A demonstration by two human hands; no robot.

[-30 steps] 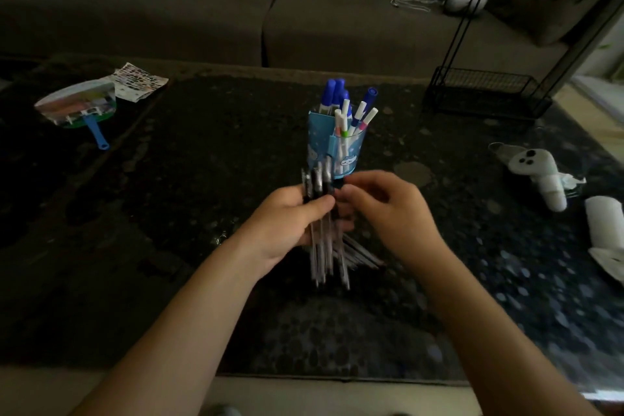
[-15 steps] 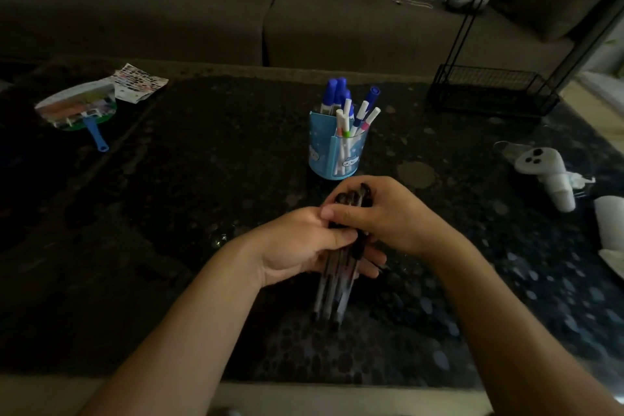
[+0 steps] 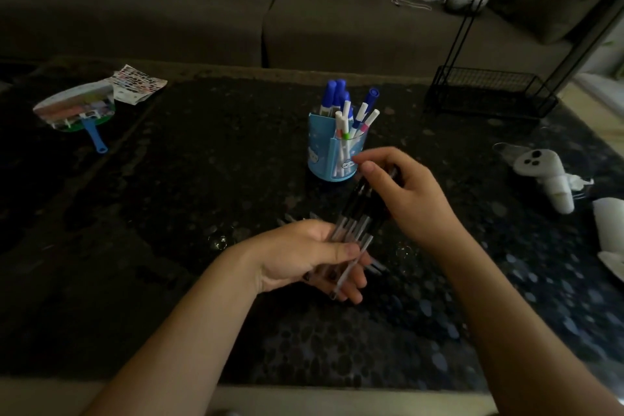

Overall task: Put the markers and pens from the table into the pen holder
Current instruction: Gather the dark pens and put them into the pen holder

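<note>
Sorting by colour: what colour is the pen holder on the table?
Light blue pen holder, with small white cloud shapes; head view.

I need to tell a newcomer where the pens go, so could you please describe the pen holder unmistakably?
Look at the dark speckled table in front of the sofa; near its middle, just beyond the right hand, stands the pen holder. It is the only upright light-blue cup, with blue-capped markers sticking out.

The pen holder (image 3: 334, 159) stands on the table (image 3: 202, 179) just beyond the gripped pens (image 3: 354, 226); the fan (image 3: 76, 108) lies far left, the controller (image 3: 547, 176) well right.
</note>
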